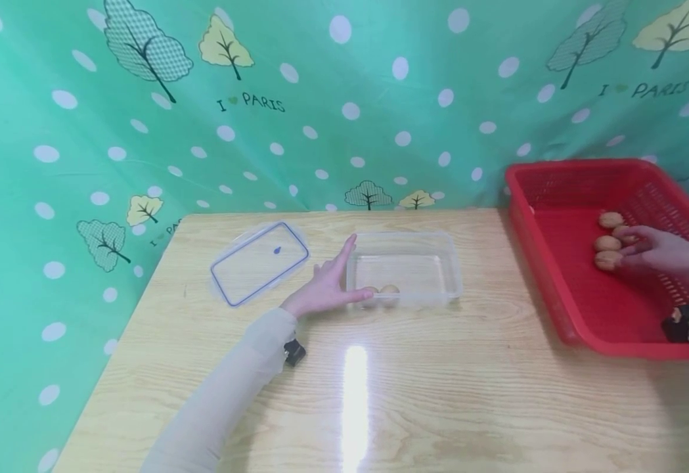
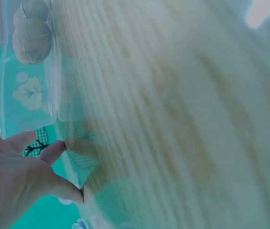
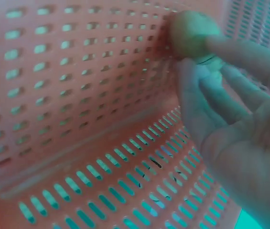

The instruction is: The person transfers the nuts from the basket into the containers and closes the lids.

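Note:
A clear plastic food container [image 1: 452,266] stands on the table with two walnuts [image 1: 389,290] near its front left. My left hand [image 1: 328,284] rests at the container's left end, thumb and fingers spread and touching its walls. In the left wrist view the walnuts [image 2: 32,42] show through the clear side. My right hand [image 1: 663,253] is inside the red basket [image 1: 557,289], among several walnuts [image 1: 610,219]. Seen from the right wrist, its thumb and fingers pinch a walnut [image 3: 187,33] beside the perforated basket wall.
A clear lid [image 1: 249,269] with a blue seal lies left of the container. The wooden table [image 1: 468,394] reaches back to a green dotted cloth [image 1: 297,66]. The basket's raised rim [image 1: 533,259] stands between the container and my right hand.

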`<act>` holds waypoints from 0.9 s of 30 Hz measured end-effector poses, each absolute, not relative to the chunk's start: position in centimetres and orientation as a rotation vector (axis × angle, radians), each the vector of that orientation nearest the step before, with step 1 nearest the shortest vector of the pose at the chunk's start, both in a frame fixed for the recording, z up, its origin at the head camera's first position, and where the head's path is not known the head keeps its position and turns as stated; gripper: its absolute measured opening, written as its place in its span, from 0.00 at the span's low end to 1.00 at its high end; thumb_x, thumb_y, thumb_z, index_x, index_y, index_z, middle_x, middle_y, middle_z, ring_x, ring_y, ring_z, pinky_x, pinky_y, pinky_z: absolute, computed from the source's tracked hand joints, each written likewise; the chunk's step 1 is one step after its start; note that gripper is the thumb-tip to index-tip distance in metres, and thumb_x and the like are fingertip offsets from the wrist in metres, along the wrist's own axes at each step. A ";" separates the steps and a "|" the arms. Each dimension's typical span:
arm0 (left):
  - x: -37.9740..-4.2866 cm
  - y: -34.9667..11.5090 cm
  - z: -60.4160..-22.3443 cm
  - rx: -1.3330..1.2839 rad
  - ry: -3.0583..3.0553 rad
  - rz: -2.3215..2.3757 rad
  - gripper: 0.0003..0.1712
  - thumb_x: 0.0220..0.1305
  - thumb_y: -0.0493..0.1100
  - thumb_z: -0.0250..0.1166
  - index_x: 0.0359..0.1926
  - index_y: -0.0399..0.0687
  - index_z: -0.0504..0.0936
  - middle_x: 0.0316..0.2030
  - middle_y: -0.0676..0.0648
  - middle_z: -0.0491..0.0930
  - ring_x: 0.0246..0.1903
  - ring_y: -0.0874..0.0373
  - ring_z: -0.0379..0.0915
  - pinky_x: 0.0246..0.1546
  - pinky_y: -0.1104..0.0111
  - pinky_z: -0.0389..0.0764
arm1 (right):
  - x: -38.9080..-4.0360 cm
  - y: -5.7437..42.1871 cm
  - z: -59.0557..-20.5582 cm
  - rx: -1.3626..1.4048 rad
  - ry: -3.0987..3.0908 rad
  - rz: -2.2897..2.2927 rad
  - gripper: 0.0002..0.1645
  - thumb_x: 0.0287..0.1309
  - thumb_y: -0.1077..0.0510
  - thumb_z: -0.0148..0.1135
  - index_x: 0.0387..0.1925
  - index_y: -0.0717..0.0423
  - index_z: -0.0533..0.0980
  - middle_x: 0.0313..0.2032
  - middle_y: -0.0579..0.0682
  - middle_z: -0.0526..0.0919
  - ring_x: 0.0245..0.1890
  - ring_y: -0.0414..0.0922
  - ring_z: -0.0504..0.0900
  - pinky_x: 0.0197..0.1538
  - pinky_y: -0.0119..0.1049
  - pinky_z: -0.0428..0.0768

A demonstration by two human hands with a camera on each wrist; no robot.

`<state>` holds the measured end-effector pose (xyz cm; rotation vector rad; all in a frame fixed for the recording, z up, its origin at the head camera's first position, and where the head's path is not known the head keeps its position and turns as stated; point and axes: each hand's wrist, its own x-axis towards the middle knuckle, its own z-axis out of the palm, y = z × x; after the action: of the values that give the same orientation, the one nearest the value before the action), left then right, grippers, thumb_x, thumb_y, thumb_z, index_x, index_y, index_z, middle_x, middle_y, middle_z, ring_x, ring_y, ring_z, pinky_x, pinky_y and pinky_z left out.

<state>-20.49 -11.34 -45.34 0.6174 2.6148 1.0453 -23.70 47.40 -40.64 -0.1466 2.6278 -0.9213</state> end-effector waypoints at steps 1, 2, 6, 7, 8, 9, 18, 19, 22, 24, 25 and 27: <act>-20.5 -11.3 -45.3 0.613 2.611 1.043 0.65 0.56 0.67 0.66 0.75 0.65 0.26 0.75 0.52 0.37 0.70 0.37 0.40 0.62 0.34 0.28 | -23.9 47.2 -40.7 -0.174 2.645 -0.919 0.36 0.58 0.70 0.61 0.57 0.87 0.52 0.40 0.65 0.73 0.31 0.26 0.69 0.32 0.26 0.78; -20.5 -11.3 -45.2 0.609 2.610 1.041 0.65 0.56 0.66 0.66 0.75 0.65 0.26 0.75 0.52 0.37 0.70 0.37 0.40 0.62 0.34 0.28 | -24.0 47.0 -40.6 -0.173 2.636 -0.916 0.37 0.59 0.69 0.61 0.58 0.86 0.52 0.41 0.67 0.72 0.31 0.25 0.69 0.32 0.26 0.78; -20.3 -11.3 -45.1 0.596 2.607 1.038 0.65 0.57 0.64 0.66 0.75 0.64 0.26 0.75 0.52 0.38 0.71 0.37 0.40 0.62 0.35 0.27 | -24.7 46.1 -40.6 -0.163 2.593 -0.957 0.37 0.59 0.69 0.60 0.60 0.82 0.50 0.43 0.69 0.71 0.32 0.27 0.71 0.34 0.28 0.80; -20.3 -11.3 -45.1 0.596 2.609 1.039 0.64 0.57 0.64 0.66 0.75 0.64 0.26 0.75 0.52 0.38 0.70 0.37 0.40 0.62 0.35 0.27 | -24.8 46.0 -40.7 -0.163 2.585 -0.978 0.37 0.58 0.69 0.61 0.60 0.80 0.51 0.43 0.66 0.71 0.32 0.28 0.72 0.34 0.28 0.81; -20.3 -11.3 -45.1 0.597 2.610 1.041 0.64 0.57 0.64 0.66 0.76 0.64 0.26 0.75 0.52 0.38 0.70 0.37 0.40 0.62 0.35 0.27 | -25.0 45.8 -40.8 -0.158 2.583 -0.985 0.38 0.57 0.69 0.62 0.60 0.78 0.51 0.45 0.65 0.70 0.33 0.27 0.72 0.35 0.28 0.81; -20.3 -11.3 -45.1 0.599 2.611 1.042 0.64 0.57 0.64 0.66 0.76 0.63 0.26 0.75 0.52 0.38 0.70 0.37 0.40 0.62 0.35 0.28 | -25.1 45.7 -40.8 -0.166 2.590 -0.982 0.37 0.57 0.69 0.62 0.60 0.77 0.51 0.45 0.65 0.70 0.33 0.27 0.72 0.35 0.29 0.81; -20.3 -11.2 -45.0 0.604 2.598 1.041 0.64 0.56 0.67 0.65 0.75 0.65 0.26 0.75 0.52 0.38 0.71 0.37 0.40 0.62 0.34 0.27 | -25.5 44.1 -40.8 -0.235 2.618 -0.999 0.38 0.59 0.61 0.66 0.64 0.72 0.60 0.51 0.51 0.78 0.38 0.24 0.75 0.38 0.27 0.80; -20.3 -11.2 -45.0 0.607 2.595 1.043 0.64 0.56 0.67 0.65 0.75 0.65 0.26 0.75 0.51 0.38 0.71 0.37 0.40 0.62 0.34 0.27 | -25.5 44.0 -40.7 -0.239 2.619 -1.014 0.37 0.59 0.61 0.65 0.64 0.73 0.61 0.49 0.44 0.79 0.38 0.24 0.76 0.38 0.26 0.80; -20.2 -11.2 -45.0 0.608 2.594 1.046 0.64 0.57 0.66 0.65 0.75 0.68 0.25 0.75 0.51 0.38 0.70 0.37 0.40 0.62 0.34 0.27 | -25.4 43.9 -40.6 -0.273 2.632 -1.067 0.33 0.61 0.61 0.63 0.61 0.76 0.65 0.42 0.29 0.79 0.38 0.27 0.79 0.37 0.26 0.79; -20.2 -11.3 -45.0 0.605 2.593 1.051 0.64 0.57 0.66 0.66 0.74 0.70 0.24 0.75 0.51 0.38 0.70 0.37 0.40 0.62 0.35 0.26 | -25.3 43.8 -40.4 -0.268 2.648 -1.075 0.32 0.62 0.60 0.63 0.60 0.78 0.65 0.39 0.26 0.79 0.37 0.27 0.79 0.36 0.26 0.80; -20.2 -11.3 -45.0 0.607 2.595 1.054 0.64 0.57 0.65 0.66 0.74 0.69 0.24 0.75 0.51 0.39 0.70 0.36 0.40 0.62 0.34 0.26 | -25.3 43.7 -40.3 -0.250 2.657 -1.070 0.32 0.63 0.59 0.62 0.60 0.79 0.65 0.38 0.25 0.78 0.36 0.27 0.78 0.36 0.27 0.79; -20.3 -11.3 -45.0 0.604 2.597 1.056 0.64 0.57 0.65 0.66 0.75 0.68 0.25 0.75 0.50 0.39 0.70 0.36 0.40 0.62 0.35 0.26 | -25.4 43.6 -40.1 -0.213 2.662 -1.057 0.33 0.64 0.57 0.61 0.60 0.79 0.63 0.37 0.27 0.78 0.35 0.27 0.77 0.35 0.28 0.80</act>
<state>-20.26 -11.28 -44.96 0.6035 2.5968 1.0556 -25.38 43.56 -40.10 -0.2129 2.6622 -1.0573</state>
